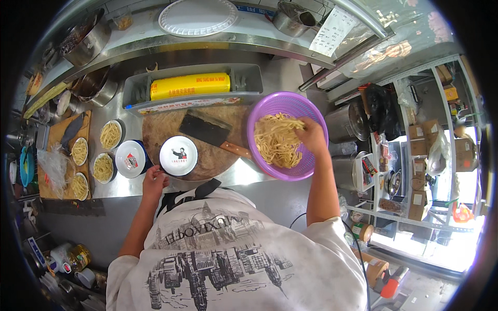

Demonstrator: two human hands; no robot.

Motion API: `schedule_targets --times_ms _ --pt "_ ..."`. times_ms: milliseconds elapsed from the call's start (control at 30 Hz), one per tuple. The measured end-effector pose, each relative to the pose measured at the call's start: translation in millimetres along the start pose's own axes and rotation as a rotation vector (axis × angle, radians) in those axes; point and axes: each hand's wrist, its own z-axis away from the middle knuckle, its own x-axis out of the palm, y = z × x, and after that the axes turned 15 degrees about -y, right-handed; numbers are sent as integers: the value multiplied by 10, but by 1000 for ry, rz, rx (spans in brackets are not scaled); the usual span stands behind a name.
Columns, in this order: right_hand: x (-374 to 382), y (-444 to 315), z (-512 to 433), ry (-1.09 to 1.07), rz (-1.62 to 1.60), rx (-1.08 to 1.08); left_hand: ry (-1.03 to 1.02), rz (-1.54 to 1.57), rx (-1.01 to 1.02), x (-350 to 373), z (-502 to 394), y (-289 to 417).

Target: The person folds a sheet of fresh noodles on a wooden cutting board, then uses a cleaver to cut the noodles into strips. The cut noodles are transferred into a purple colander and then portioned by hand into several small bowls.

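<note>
A purple plastic colander (288, 97) holds a heap of noodles (276, 144). My right hand (311, 136) is in it, gripping some noodles at the heap's upper right. Beside the near left edge of a round wooden chopping board (229, 167), my left hand (155, 180) rests by a white bowl with a printed figure (178, 155); whether its fingers touch the bowl is unclear. Left of that hand stands a stack of bowls (130, 159). Several small bowls filled with noodles, such as one bowl of noodles (111, 135), stand farther left. A cleaver (206, 128) lies on the board.
Behind the board is a plastic box (194, 102) with a yellow roll of wrap (190, 86). A rectangular wooden board (58, 145) with a plastic bag (52, 167) lies at the left. Metal pots (95, 87) stand back left, below a shelf edge. Shelving (404, 116) stands at the right.
</note>
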Motion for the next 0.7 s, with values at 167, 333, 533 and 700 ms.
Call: schedule_targets --times_ms 167,333,533,700 --pt "-312 -6 -45 -39 -483 -27 -21 38 36 27 -31 -51" --pt "128 370 -239 -294 257 282 -23 52 52 42 -21 -35" --pt "847 472 -322 -185 635 177 -29 4 -9 -6 44 0" --pt "365 222 -375 -168 343 20 -22 26 19 -65 121 -16"
